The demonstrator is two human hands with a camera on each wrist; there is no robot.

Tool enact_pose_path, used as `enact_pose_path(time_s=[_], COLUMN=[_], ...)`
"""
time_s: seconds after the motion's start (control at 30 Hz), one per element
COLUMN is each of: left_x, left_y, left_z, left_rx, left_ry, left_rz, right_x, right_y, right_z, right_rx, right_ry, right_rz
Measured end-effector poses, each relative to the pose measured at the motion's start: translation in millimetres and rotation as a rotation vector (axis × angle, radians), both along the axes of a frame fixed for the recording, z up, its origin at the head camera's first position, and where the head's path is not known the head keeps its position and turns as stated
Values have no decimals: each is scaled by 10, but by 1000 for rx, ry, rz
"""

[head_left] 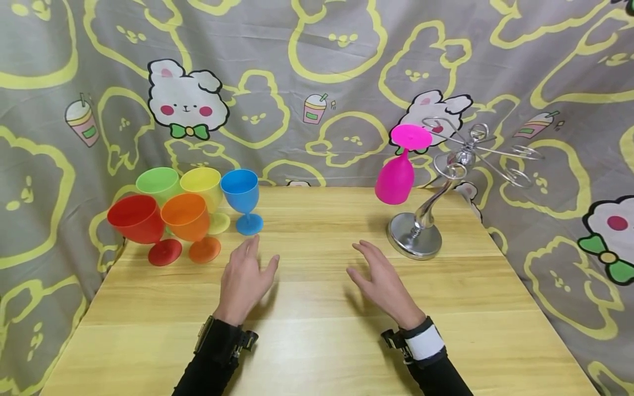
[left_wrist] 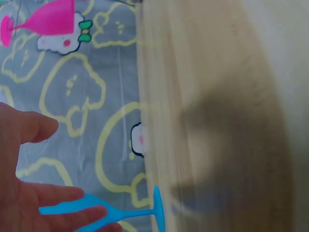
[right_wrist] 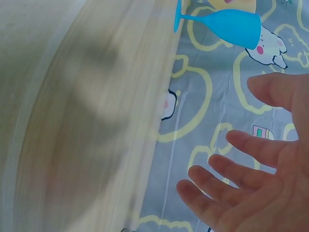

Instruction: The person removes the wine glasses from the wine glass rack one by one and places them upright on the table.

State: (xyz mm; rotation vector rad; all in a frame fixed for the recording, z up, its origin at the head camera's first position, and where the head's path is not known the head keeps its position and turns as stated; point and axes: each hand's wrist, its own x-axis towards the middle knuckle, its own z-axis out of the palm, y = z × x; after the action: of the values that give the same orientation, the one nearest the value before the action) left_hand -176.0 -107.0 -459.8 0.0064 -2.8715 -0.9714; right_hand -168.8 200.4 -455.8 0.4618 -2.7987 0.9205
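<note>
My left hand (head_left: 244,283) hovers over the table with fingers extended and holds nothing. Just beyond its fingertips stands an upright blue goblet (head_left: 241,192). My right hand (head_left: 383,283), also empty with fingers spread, hangs left of and nearer than a chrome cup rack (head_left: 415,236). A pink goblet (head_left: 396,179) hangs upside down from one rack arm, its foot uppermost. In the left wrist view the fingers overlap the blue goblet (left_wrist: 104,212). The right wrist view shows the open palm (right_wrist: 260,188), with the blue goblet (right_wrist: 231,28) farther off.
Red (head_left: 136,220), orange (head_left: 187,217), green (head_left: 157,184) and yellow (head_left: 204,184) goblets stand grouped at the back left of the wooden table (head_left: 317,330). A patterned curtain (head_left: 277,44) rises behind the table and along its sides. Other rack arms (head_left: 495,151) reach rightward, ending in wire loops.
</note>
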Motion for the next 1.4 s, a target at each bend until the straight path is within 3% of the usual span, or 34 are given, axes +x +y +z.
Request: enact_pose_path(time_s=[0.33, 0.53, 0.87, 1.23, 1.4], left_x=[121, 192, 262, 279, 285], left_y=[53, 79, 120, 138, 147], left_z=[-92, -150, -141, -141, -119], left_rx=[-50, -50, -58, -59, -57], left_ry=[52, 46, 47, 72, 68], left_rz=[-27, -29, -39, -43, -48], right_x=[36, 107, 141, -53, -286], right_y=[5, 48, 272, 485, 571], right_z=[59, 292, 1058, 1986, 2353], right_rx=[21, 68, 122, 204, 296], right_ry=[16, 27, 220, 379, 312], right_rz=[8, 6, 29, 24, -1])
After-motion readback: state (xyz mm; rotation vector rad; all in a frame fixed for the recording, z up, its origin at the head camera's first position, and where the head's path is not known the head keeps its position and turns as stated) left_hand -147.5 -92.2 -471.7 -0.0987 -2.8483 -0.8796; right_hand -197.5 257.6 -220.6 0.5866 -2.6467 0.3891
